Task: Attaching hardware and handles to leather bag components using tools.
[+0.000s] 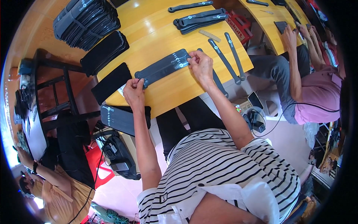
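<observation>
A flat row of dark grey straps [160,71] lies side by side over the yellow table, white printed marks near its right end. My left hand [134,91] pinches its lower left corner between thumb and fingers. At the opposite end, my right hand [201,67] grips the edge with closed fingertips. Beside my right hand, a loose strap [217,83] runs partly hidden under the wrist. Farther right lie two more single straps, one [225,61] next to the other [235,56]. Left of the row rests a black fabric-like piece [112,83].
Bundled dark straps [85,24] and a black stack [104,52] cover the table's far left. A strap pile [201,19] and a short ruler [209,36] are at the back. Another strap set [118,119] sits by my left forearm. People work at left and right.
</observation>
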{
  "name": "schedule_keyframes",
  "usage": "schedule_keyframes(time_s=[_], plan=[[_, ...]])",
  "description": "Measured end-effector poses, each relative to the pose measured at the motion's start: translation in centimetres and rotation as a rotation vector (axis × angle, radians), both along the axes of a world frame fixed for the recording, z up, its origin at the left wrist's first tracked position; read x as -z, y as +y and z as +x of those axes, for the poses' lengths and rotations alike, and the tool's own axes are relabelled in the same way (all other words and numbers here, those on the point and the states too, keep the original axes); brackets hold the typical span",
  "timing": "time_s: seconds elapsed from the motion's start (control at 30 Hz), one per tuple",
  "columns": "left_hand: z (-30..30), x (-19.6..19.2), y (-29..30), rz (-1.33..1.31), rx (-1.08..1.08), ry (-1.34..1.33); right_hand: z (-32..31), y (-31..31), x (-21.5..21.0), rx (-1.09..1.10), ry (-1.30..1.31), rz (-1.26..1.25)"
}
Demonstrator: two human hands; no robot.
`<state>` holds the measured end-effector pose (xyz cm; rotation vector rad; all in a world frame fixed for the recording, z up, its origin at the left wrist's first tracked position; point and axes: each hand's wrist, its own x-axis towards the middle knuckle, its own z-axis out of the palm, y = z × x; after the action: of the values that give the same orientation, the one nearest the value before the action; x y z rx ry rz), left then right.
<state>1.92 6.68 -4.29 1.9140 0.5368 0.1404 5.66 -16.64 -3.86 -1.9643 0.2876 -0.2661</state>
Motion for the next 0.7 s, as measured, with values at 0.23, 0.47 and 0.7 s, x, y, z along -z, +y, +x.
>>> schedule_keyframes(time_s=[0.23, 0.47, 0.7], plan=[[0.0, -0.2, -0.3, 0.036, -0.002, 0.005, 0.3, -0.1, 0.8, 0.013, -0.033, -0.025], [-0.1, -0.3, -0.6, 0.076, -0.022, -0.016, 0.5, -0.1, 0.8, 0.003, -0.048, -0.071], [-0.1, -0.2, -0.6, 0.161, -0.02, -0.048, 0.6, 0.0, -0.4, -0.009, -0.03, -0.189]])
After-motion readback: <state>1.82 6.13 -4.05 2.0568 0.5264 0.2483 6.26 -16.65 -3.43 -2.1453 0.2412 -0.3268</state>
